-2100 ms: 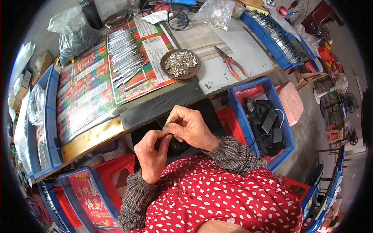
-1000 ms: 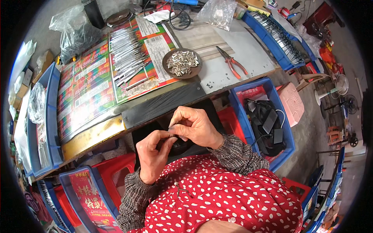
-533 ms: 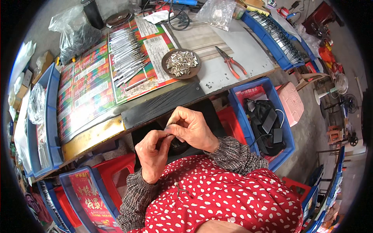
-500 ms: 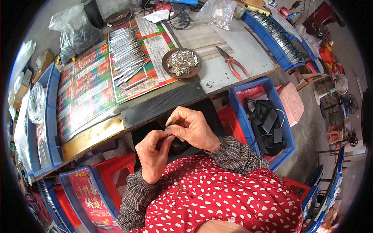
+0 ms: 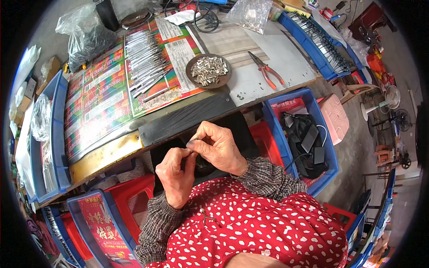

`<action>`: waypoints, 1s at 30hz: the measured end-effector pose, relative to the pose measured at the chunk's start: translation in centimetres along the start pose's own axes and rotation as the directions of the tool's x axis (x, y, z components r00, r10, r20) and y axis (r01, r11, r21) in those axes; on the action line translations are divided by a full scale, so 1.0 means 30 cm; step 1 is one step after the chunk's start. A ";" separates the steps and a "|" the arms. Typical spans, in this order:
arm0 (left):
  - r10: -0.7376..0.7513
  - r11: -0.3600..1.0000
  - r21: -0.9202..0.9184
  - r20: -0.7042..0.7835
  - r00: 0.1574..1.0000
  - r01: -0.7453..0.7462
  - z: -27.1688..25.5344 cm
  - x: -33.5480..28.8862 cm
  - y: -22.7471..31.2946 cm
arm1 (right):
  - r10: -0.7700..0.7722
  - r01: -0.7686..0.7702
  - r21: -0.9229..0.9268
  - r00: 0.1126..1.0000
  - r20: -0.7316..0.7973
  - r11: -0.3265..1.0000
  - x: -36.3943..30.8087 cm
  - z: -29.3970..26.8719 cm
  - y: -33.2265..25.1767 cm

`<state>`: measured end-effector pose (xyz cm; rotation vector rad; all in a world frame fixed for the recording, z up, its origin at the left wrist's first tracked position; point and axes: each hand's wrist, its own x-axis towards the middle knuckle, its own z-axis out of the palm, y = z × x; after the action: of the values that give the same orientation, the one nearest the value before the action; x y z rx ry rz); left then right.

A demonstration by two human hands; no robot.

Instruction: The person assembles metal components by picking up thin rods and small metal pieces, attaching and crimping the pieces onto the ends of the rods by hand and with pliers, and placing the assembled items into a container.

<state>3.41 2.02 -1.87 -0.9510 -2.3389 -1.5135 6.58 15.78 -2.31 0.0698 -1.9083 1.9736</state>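
My left hand (image 5: 175, 175) and my right hand (image 5: 217, 148) meet in front of the bench edge, above my lap. Both are closed, thumb against forefinger, with their fingertips touching. Whatever they pinch is too small and too covered by the fingers to make out. On the bench beyond them sits a round brown dish (image 5: 191, 79) heaped with small silvery metal pieces (image 5: 209, 70). Left of it, a row of thin metal rods (image 5: 145, 62) lies on colourful printed cardboard (image 5: 96, 96). Pliers with red handles (image 5: 267, 71) rest to the right of the dish.
A blue bin (image 5: 330, 172) with a black bag and cables stands right of my arm. Another blue tray (image 5: 330, 71) holds dark-tipped rods. At left are a long blue bin (image 5: 60, 134) and a clear bag of dark pieces (image 5: 87, 42). Red stools (image 5: 132, 192) stand under the bench.
My right hand has shifted slightly left and up, its thumb tip moving a little toward my left fingertips. Both hands stay pinched together; the things on the bench have not moved.
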 end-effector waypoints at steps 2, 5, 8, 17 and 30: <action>-0.046 0.998 -0.047 0.045 0.998 0.048 -0.012 0.001 0.002 | 0.143 -0.153 0.111 0.985 0.092 0.982 0.002 -0.015 -0.033; -0.133 0.976 -0.150 0.152 0.980 0.155 -0.024 -0.001 -0.002 | 0.205 -0.232 0.181 0.966 0.155 0.956 0.003 -0.041 -0.038; -0.187 0.936 -0.250 0.237 0.953 0.246 -0.028 -0.011 -0.014 | 0.223 -0.273 0.197 0.945 0.240 0.942 0.001 -0.061 -0.036; -0.138 0.977 -0.140 0.171 0.976 0.163 -0.020 -0.016 0.006 | 0.190 -0.209 0.131 0.971 0.146 0.969 -0.020 -0.034 -0.031; -0.140 0.985 -0.084 0.141 0.980 0.153 -0.034 -0.019 -0.001 | 0.212 -0.217 0.067 0.974 0.078 0.974 -0.003 -0.073 -0.046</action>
<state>3.66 0.89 -1.73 -0.9486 -2.5012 -1.6778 7.59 17.88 -1.18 -0.0503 -1.9571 2.2114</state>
